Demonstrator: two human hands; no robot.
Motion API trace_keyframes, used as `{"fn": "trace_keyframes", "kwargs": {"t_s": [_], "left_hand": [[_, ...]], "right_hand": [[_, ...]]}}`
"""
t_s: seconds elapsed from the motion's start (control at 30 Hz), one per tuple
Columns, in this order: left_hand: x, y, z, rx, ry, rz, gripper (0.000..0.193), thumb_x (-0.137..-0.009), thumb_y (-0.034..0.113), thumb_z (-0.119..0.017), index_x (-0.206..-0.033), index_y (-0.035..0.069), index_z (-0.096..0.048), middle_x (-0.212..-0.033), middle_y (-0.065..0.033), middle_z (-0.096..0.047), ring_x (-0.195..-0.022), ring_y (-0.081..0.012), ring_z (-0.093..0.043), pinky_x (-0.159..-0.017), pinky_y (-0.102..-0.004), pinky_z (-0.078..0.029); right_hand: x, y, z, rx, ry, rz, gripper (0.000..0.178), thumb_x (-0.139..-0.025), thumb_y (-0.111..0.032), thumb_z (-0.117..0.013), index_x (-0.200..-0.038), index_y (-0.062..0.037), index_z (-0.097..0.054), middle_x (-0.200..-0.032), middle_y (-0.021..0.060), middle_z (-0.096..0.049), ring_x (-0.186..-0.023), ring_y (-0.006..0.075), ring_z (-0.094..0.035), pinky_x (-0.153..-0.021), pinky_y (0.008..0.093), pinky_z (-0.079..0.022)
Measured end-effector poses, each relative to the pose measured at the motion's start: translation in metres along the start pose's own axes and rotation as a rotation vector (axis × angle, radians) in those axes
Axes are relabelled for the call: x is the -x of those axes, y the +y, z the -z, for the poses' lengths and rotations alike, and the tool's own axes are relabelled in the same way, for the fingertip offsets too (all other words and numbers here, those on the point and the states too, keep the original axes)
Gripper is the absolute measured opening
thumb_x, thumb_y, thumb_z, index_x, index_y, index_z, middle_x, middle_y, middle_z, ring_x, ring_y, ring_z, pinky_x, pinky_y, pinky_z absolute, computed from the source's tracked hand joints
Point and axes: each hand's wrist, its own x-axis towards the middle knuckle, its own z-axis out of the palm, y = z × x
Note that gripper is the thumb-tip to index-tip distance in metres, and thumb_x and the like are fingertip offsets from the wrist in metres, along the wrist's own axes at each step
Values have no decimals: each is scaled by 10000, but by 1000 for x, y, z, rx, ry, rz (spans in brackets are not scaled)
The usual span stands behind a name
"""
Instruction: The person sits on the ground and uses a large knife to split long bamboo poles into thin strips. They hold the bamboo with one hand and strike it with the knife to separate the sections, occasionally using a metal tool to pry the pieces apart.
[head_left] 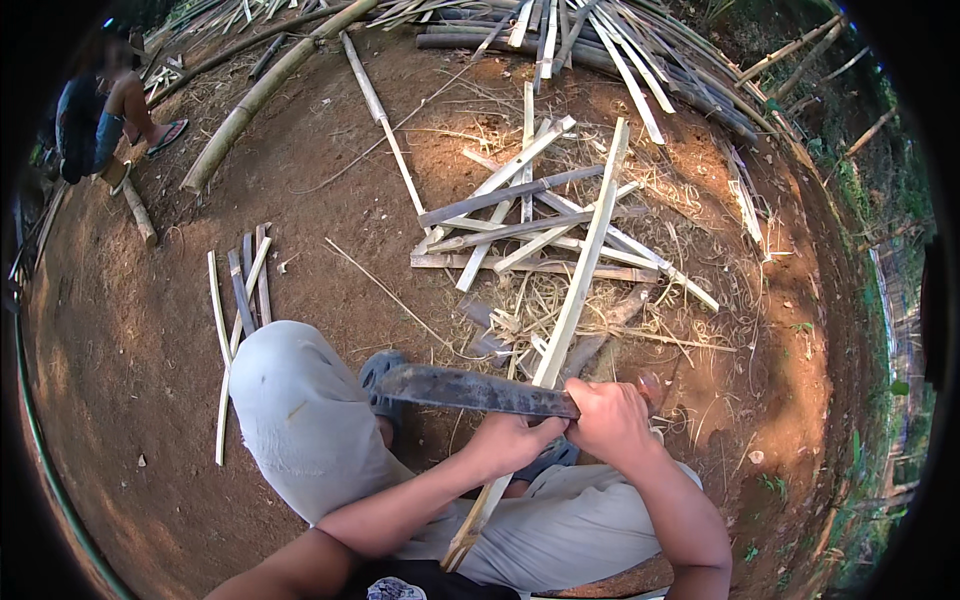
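My right hand (pixel 608 418) is closed round the handle of a machete (pixel 465 391). Its broad dark blade points left and lies across a long pale bamboo strip (pixel 588 270). Just below the blade, my left hand (pixel 505 441) grips that strip, its thumb close to the right hand; the fingers underneath are partly hidden. The strip slants from my lap up and away to the right. My knees, in light trousers (pixel 300 410), are spread on either side, with a dark clog (pixel 382 378) beyond the left one.
Crossed bamboo strips (pixel 540 235) and curled shavings (pixel 540 315) lie ahead on the brown soil. More strips (pixel 243 290) rest left of my knee. Bamboo poles (pixel 270 100) and a large pile (pixel 590 50) lie farther off. Another person (pixel 105 110) sits at far left.
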Motion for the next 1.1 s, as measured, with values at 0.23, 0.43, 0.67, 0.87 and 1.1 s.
{"fn": "trace_keyframes", "kwargs": {"t_s": [0.23, 0.43, 0.67, 0.87, 1.1], "left_hand": [[1, -19, 6, -201, 71, -85, 143, -886, 104, -646, -965, 30, -553, -810, -1, -576, -724, -70, -526, -634, -269, -446], [2, -30, -2, -86, 123, -75, 177, -945, 175, -635, -938, 26, -539, -769, 10, -543, -678, -41, -482, -545, -241, -415], [8, -13, -8, -194, -2, 33, 267, -1001, 272, -575, -902, 27, -540, -684, 29, -500, -651, -25, -445, -534, -255, -394], [-15, -32, -9, 105, -73, 259, 368, -1025, 411, -484, -862, 82, -497, -624, 54, -434, -474, -40, -372, -393, -243, -333], [-24, -51, -5, -148, -16, -136, 510, -1036, 479, -407, -869, 15, -536, -616, -39, -465, -591, -160, -455, -558, -350, -429]], "right_hand": [[-21, 6, -23, -27, 50, 121, 96, -770, -86, -589, -679, -55, -588, -664, 154, -652, -593, 361, -664, -546, 462, -543], [-41, 31, -19, 9, 118, -56, 65, -751, -83, -613, -693, -53, -615, -664, 148, -654, -632, 353, -678, -586, 462, -553], [-75, 92, 22, 23, 166, -515, 89, -744, -8, -559, -726, -34, -642, -620, 201, -621, -632, 379, -668, -592, 465, -528], [-69, 126, 1, 174, 166, -425, 76, -775, -109, -600, -786, -63, -660, -725, 219, -649, -720, 436, -652, -673, 505, -531], [-82, 124, -16, 216, 245, -23, 81, -742, -117, -622, -702, -53, -652, -674, 178, -649, -648, 394, -656, -605, 454, -522]]}}
